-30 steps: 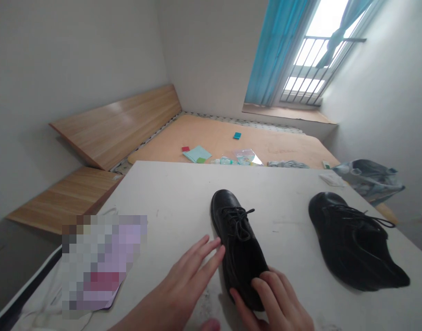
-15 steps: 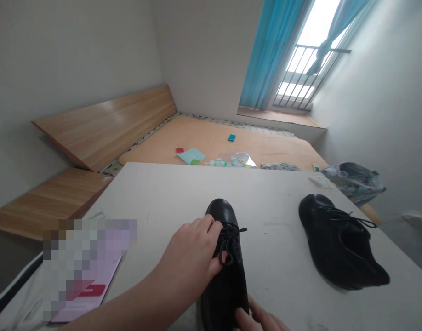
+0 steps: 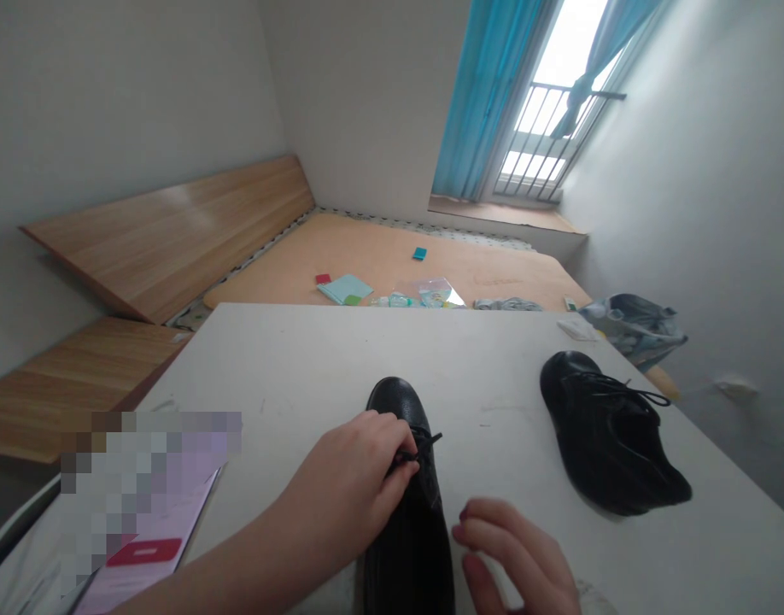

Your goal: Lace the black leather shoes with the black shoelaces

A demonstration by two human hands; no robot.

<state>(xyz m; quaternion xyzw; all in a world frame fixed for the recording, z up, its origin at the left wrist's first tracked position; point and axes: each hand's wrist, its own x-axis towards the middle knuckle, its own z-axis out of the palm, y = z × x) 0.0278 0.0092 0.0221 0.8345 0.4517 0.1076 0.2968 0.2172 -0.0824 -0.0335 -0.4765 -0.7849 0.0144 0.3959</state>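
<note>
A black lace-up shoe (image 3: 410,555) lies on the white table in front of me, toe pointing away. Across its top, my left hand (image 3: 366,465) pinches the black shoelace (image 3: 406,457) between thumb and fingers, while one lace end sticks out to the right. My right hand (image 3: 511,551) is just right of the shoe, not touching it, its fingers curved and apart with nothing between them. The second black shoe (image 3: 613,444) sits farther right, its lace tied and its toe turned away to the left.
The white table (image 3: 289,350) carries a partly blurred purple booklet (image 3: 193,495) at left and a small white packet (image 3: 577,329) at the far right corner. Beyond are a bed (image 3: 366,239) with scattered small items and a bag-lined bin (image 3: 641,320).
My right hand has let go of the shoe's side and moved up and right. The left fingers have closed on the lace loop. The whole view has shifted slightly.
</note>
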